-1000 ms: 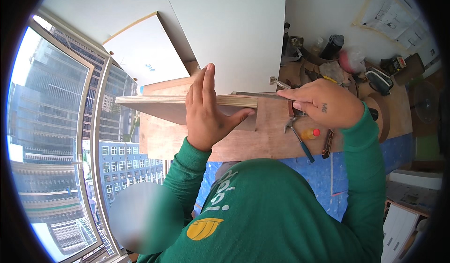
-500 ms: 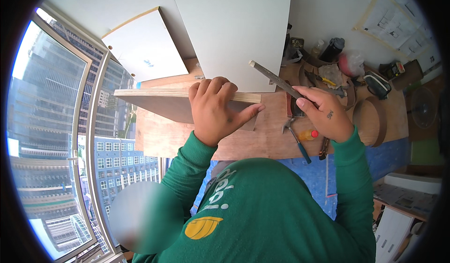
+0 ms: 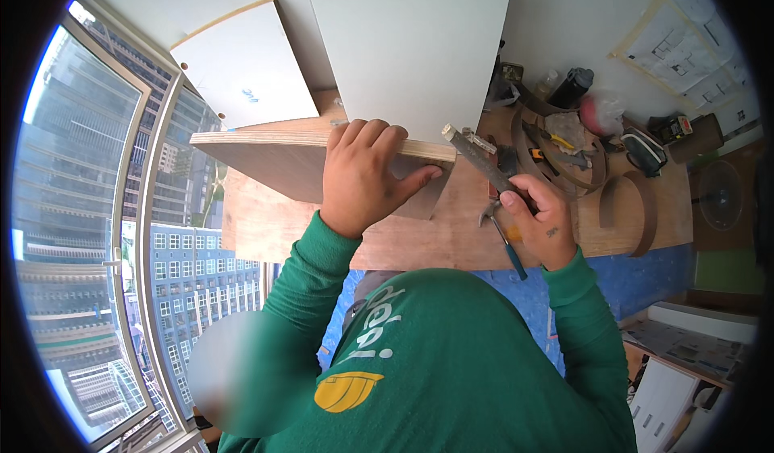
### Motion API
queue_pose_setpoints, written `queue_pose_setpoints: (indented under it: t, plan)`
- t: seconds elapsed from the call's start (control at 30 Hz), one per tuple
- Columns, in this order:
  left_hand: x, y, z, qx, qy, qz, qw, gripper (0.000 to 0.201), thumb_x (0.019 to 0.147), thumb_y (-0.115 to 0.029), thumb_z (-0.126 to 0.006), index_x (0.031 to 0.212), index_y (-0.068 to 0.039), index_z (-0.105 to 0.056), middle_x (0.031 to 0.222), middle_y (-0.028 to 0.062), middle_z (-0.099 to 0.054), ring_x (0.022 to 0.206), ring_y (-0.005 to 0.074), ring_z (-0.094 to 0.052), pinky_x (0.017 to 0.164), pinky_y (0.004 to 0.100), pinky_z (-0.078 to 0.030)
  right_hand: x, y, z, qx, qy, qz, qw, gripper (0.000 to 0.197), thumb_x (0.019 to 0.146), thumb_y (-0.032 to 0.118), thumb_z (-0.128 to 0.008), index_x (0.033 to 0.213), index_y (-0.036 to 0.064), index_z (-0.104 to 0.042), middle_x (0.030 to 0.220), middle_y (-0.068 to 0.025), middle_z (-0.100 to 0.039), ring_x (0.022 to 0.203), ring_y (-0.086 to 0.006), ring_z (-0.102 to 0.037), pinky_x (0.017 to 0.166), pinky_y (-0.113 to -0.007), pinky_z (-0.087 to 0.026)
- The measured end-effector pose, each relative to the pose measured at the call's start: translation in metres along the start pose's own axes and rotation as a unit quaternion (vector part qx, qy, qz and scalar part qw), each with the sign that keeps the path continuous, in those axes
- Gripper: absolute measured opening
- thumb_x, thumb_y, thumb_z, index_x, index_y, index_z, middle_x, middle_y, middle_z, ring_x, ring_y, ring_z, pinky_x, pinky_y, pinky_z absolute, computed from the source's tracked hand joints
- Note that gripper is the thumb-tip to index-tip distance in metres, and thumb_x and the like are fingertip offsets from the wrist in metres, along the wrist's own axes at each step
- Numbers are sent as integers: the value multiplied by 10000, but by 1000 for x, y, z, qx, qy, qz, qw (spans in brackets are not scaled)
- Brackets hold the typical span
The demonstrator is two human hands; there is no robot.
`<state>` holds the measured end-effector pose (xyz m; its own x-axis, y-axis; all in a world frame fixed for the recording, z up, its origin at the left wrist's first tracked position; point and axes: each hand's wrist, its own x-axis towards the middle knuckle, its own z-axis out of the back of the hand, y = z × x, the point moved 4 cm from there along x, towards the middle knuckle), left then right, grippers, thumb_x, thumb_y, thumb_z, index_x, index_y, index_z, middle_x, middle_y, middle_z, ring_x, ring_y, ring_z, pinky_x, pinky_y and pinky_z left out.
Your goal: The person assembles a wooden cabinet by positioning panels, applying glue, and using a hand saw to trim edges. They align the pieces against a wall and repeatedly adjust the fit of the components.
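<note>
My left hand (image 3: 359, 175) is closed over the upper edge of a plywood board (image 3: 278, 171), fingers on the far side and thumb along the near side. The board stands on edge, its pale layered edge facing up and its brown face towards me. In my right hand (image 3: 544, 223) is a dark, flat stick (image 3: 484, 158) with a pale, blunt tip; I cannot make out whether it is a file or a sanding stick. Its tip points up and left, just beyond the board's right end. A claw hammer (image 3: 509, 251) with a blue-green handle lies below the right hand.
Beneath the board is a wooden worktop (image 3: 387, 247). Large white panels (image 3: 411, 50) stand behind it. At the right lie curled brown strips (image 3: 641, 211), yellow-handled pliers (image 3: 560, 141), a dark bottle (image 3: 571, 87) and a cased tool (image 3: 645, 154). A window (image 3: 81, 235) is at the left.
My right hand has moved left and down with the stick, bringing its tip close to the board's right end. The left hand keeps its grip on the board's edge. The view has shifted slightly.
</note>
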<state>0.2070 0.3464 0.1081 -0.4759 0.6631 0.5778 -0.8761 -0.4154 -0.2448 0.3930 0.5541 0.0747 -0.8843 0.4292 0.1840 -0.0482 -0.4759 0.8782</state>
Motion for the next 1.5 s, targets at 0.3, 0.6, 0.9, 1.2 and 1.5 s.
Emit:
queue_pose_setpoints:
  t: [0.3, 0.6, 0.9, 1.2, 1.5]
  plan:
    - [2, 27, 18, 26, 40, 18, 999, 502, 714, -382, -976, 1051, -86, -751, 964, 52, -714, 948, 288, -671, 922, 428, -485, 4, 8, -3, -82, -21, 60, 995, 204, 1008, 192, -790, 1069, 8, -728, 856, -103, -700, 742, -224, -642, 689, -339, -516]
    - [1, 45, 12, 25, 32, 19, 999, 535, 687, -459, -976, 1000, -105, -726, 931, 39, -694, 903, 275, -656, 908, 430, -458, 12, 7, -1, -96, -51, 82, 991, 234, 999, 184, -798, 1096, -21, -740, 917, -141, -736, 800, -269, -698, 742, -367, -545]
    - [2, 45, 11, 29, 24, 18, 999, 531, 688, -467, -973, 991, -110, -722, 921, 34, -677, 898, 269, -650, 897, 430, -455, 13, 6, -1, -111, -56, 72, 990, 220, 1007, 183, -793, 1081, -16, -736, 890, -134, -728, 774, -252, -686, 721, -361, -538]
    - [3, 37, 7, 46, -4, 26, 999, 558, 689, -548, -920, 923, -90, -704, 868, 57, -615, 890, 284, -604, 883, 444, -442, 10, -13, -8, 50, -27, -83, 995, 217, 1055, 163, -746, 1164, -17, -692, 880, 9, -672, 773, -59, -591, 688, -259, -493]
    - [2, 29, 8, 50, -12, 14, 999, 546, 723, -516, -925, 1054, -120, -747, 903, 41, -629, 917, 269, -615, 947, 456, -434, 14, -14, -32, 103, -22, -84, 991, 297, 1007, 183, -791, 1216, 1, -682, 796, 65, -527, 718, -40, -459, 633, -250, -403]
